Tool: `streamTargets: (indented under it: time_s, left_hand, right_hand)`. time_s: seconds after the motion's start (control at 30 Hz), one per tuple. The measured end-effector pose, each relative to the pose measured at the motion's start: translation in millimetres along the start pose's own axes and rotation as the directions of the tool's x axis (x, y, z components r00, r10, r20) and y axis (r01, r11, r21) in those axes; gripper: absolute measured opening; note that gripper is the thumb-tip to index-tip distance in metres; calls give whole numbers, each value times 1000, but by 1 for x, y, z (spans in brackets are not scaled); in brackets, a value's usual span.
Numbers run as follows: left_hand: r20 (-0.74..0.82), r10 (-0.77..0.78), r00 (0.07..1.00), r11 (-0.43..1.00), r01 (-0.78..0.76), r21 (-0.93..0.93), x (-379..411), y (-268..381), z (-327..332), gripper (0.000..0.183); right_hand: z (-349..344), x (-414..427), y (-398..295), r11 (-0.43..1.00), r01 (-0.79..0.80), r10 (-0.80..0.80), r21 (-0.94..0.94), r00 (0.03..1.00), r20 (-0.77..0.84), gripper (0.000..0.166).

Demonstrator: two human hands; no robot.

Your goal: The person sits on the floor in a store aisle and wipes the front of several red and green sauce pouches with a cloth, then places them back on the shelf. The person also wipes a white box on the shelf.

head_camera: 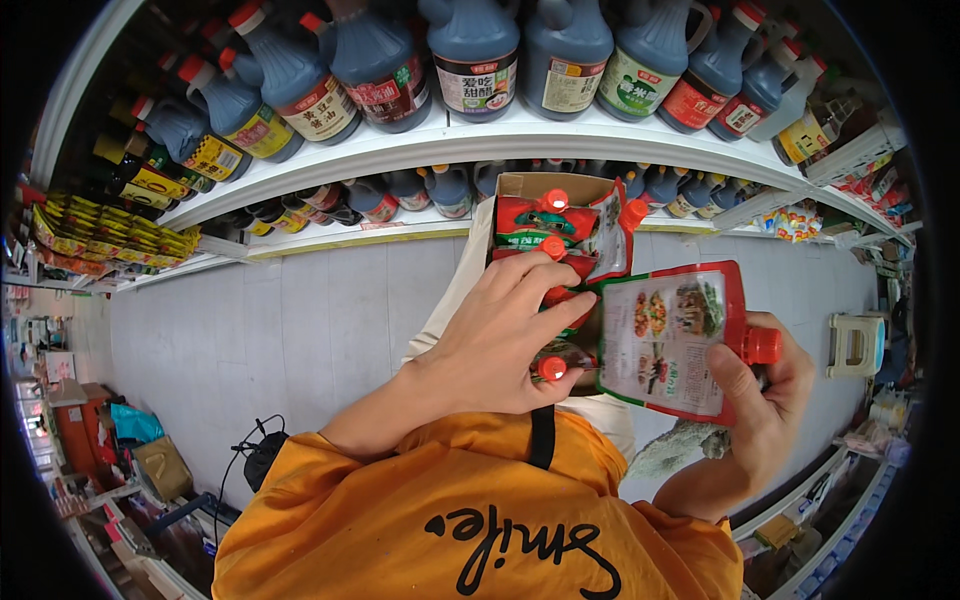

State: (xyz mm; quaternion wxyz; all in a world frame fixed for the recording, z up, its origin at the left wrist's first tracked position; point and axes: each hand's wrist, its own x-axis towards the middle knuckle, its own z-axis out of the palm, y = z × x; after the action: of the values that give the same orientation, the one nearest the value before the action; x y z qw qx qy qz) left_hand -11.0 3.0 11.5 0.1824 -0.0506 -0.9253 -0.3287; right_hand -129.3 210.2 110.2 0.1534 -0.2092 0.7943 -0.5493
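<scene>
My right hand (765, 397) grips a flat spouted pouch (660, 337) near its red screw cap (763, 346), thumb on the printed back panel with food pictures. Its other end reaches the side of an open cardboard box (551, 183), which seems to rest on my lap. Several red-capped pouches (541, 217) stand packed inside the box, and one pouch (611, 236) leans at its right. Across these pouches lies my left hand (502, 330), fingers spread among the caps. The thumb is beside the nearest cap (552, 367). The left palm's underside and the box's lower part are hidden.
Large jugs of dark sauce (474, 67) line the white shelf (480, 146) ahead, above a lower row of bottles (450, 191). Yellow packets (105, 232) fill the left shelf end. A plastic stool (856, 345) stands right on the grey floor (315, 322).
</scene>
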Motion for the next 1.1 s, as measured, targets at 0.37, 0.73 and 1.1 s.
streamTargets:
  time_s: [0.37,0.73,1.1]
  left_hand:
    - [73,-22,997,998,26,-55,-13,-23,-18,51]
    - [72,39,997,997,-34,-63,-8,-20,-9,49]
    - [94,21,995,996,-14,-83,-9,-13,3,57]
  right_hand:
    - [14,10,39,977,-91,66,193,989,130,16]
    - [44,9,85,988,-151,154,-35,973,169,12]
    - [68,1,78,842,215,-127,-494,970,206,24]
